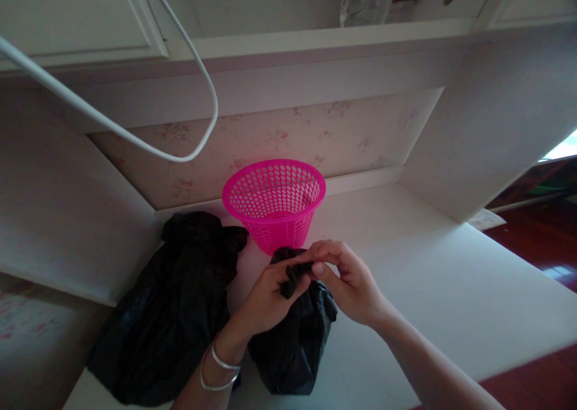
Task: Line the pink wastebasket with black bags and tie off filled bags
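Note:
A black plastic bag (293, 350) sits on the white desk top, its gathered neck between my two hands. My left hand (274, 293), with a silver bangle at the wrist, is closed around that neck, and a crumpled black end sticks out above the thumb. From the right, my right hand (345, 275) pinches the same twisted end with thumb and fingers. Just behind the hands stands a pink perforated plastic basket (282, 229), upright. A larger black plastic bag (175, 314) lies slumped to the left of my left forearm.
A white cable (135, 146) loops down in front of the shelf at upper left. The white desk top (419, 284) extends to the right, with side panels at both ends. A clear plastic package (367, 1) lies on the shelf above. Reddish wooden floor (536, 241) shows at right.

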The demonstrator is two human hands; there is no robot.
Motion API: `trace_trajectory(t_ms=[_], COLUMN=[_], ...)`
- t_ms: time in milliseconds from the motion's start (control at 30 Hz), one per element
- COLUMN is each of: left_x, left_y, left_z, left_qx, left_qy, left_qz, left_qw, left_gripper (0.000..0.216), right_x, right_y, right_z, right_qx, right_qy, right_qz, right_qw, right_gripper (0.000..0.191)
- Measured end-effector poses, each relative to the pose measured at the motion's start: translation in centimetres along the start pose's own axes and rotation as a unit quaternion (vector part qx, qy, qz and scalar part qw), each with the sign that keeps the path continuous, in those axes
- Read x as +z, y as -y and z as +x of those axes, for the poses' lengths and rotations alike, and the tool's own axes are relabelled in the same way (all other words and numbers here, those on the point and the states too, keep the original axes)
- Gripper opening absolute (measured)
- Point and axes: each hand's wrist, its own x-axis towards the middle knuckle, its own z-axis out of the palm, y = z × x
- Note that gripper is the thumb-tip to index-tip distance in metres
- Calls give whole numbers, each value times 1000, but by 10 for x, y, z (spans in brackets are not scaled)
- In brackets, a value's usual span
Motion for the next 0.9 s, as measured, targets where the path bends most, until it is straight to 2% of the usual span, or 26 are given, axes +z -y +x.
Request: trace_trajectory(t_ms=[100,167,233,300,367,433,500,633,800,900], left_x=[-2,-2,-1,2,6,9,11,14,18,19], left_y=[-5,-7,-8,-8,-9,-9,-10,-10,-11,-16], left_z=[-1,-3,-4,-3,-1,0,0,1,6,5], left_qx=[-76,-83,-72,-54,-34,-13,-3,-31,-41,5], left_qy=[-42,-52,-53,-50,-65,-92,-111,-139,-153,-146], left_qz=[1,18,35,52,67,80,84,55,22,36], left_qw=[996,995,995,996,995,992,990,988,987,989], left_gripper=[42,44,46,47,46,44,44,50,52,45], right_x=[-9,-14,-14,-8,2,14,26,42,40,32], right_y=[-9,-12,-13,-15,-18,-25,-32,-46,-46,-31], right_z=[-17,-22,-22,-18,-14,-13,-17,-29,-32,-31], right_qx=[-38,-31,-18,-22,-37,-39,-23,23,9,10], right_qy=[-16,33,110,177,206,202,178,142,121,96], right_qz=[-19,-75,-137,-195,-239,-263,-273,-282,-305,-359], right_qw=[999,996,984,964,948,943,945,948,945,928], right_gripper=[5,9,24,47,60,60,51,28,17,29])
